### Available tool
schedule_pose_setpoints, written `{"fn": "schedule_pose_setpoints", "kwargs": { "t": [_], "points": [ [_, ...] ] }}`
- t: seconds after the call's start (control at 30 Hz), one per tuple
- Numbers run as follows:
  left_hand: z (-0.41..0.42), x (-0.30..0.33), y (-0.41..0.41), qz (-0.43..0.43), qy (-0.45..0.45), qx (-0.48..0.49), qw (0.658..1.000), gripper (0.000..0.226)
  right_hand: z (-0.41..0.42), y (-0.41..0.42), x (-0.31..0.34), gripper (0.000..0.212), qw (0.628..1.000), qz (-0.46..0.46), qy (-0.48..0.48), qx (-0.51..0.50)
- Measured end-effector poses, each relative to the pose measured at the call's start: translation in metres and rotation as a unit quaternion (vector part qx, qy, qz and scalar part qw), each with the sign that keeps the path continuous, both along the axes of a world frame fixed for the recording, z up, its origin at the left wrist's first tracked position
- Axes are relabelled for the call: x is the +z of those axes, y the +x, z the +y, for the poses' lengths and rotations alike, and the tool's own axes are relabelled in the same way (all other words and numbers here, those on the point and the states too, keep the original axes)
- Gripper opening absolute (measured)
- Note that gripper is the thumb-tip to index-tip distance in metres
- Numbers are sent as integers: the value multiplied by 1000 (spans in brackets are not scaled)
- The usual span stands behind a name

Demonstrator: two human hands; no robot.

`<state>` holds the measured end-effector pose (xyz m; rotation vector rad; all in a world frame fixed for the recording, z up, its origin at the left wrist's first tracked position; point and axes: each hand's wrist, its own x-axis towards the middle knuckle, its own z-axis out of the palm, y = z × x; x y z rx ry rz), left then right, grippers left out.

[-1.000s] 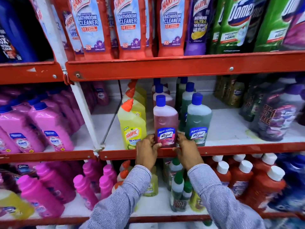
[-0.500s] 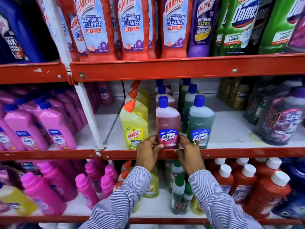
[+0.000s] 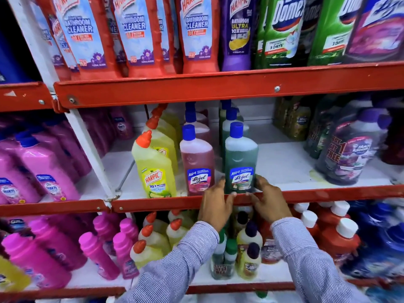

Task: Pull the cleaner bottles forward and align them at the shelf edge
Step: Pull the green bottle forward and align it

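Observation:
On the middle shelf three front bottles stand side by side at the red shelf edge (image 3: pixel 328 194): a yellow Harpic bottle (image 3: pixel 156 169), a pink Lizol bottle (image 3: pixel 196 162) and a green Lizol bottle (image 3: pixel 240 158), each with a blue or orange cap. My left hand (image 3: pixel 216 202) and my right hand (image 3: pixel 269 200) clasp the base of the green Lizol bottle from either side. Behind each front bottle runs a row of matching bottles, partly hidden.
Pink bottles (image 3: pixel 50 171) fill the left bay. Dark purple jugs (image 3: pixel 349 154) stand at the right of the middle shelf, with bare white shelf between them and the green bottle. Tall Harpic and Domex bottles line the upper shelf; small bottles crowd the lower one.
Both hands have left the pink Lizol bottle and shifted right onto the green Lizol bottle. The view has moved closer and slightly left.

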<state>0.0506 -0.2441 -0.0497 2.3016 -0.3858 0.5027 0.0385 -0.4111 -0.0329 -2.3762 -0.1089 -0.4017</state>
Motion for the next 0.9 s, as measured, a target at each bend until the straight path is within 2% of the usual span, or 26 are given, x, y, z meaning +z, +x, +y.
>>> {"fn": "schedule_pose_setpoints", "kwargs": {
  "t": [0.17, 0.4, 0.77, 0.83, 0.9],
  "points": [
    [-7, 1, 14, 36, -12, 63, 997, 25, -8, 7, -2, 49, 1000, 2, 13, 20],
    [-10, -4, 15, 42, -43, 76, 995, 32, -12, 10, -7, 50, 999, -12, 47, 17],
    [-13, 0, 13, 39, -43, 73, 996, 28, -10, 8, -10, 46, 998, 0, 58, 7],
    [-13, 6, 10, 44, -27, 74, 996, 29, -10, 9, -10, 49, 998, 7, 63, 15],
    [-12, 18, 5, 21, -16, 78, 997, 33, -16, 3, -10, 58, 994, -4, 110, 12]
  ]
}}
